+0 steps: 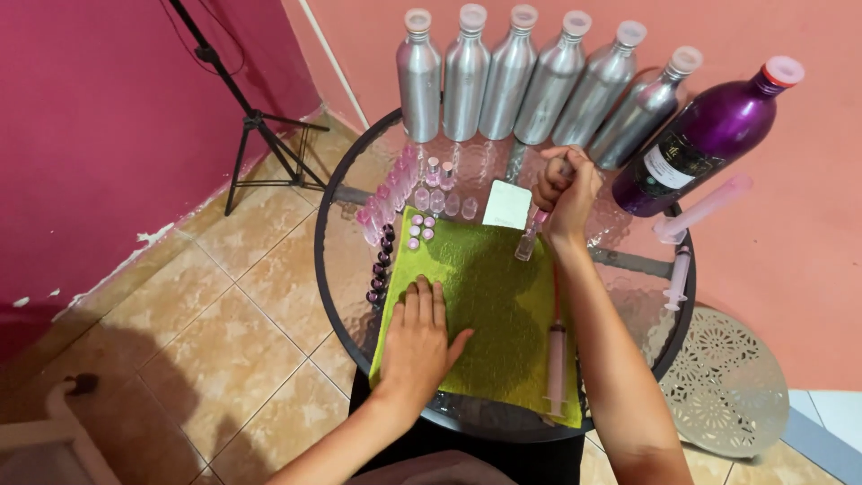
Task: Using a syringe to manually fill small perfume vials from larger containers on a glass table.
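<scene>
1. nearest me, the left hand (418, 334) lies flat on the green towel (503, 296), fingers together and spread on the cloth, gripping nothing; it pins the near left corner.
2. the right hand (566, 189) is closed in a fist around the top of a thin tool, pressing down into a small clear vial (526, 244) that stands on the far right part of the towel. what exactly the fist holds i cannot tell.
3. risk: the vial stands free on soft cloth with no hand steadying it; a slanted push could tip it and spill.
4. risk: the forearm passes just over a pink syringe (557, 359) lying near the towel's right edge; a drag could roll it off the glass table (341, 260).
5. rows of tiny bottles (386, 235) crowd the towel's left edge, close to the round rim; a sideways sweep would knock them.
6. silver bottles (521, 76) and a purple bottle (705, 135) wall the far side. open room is mainly the towel's middle.
</scene>
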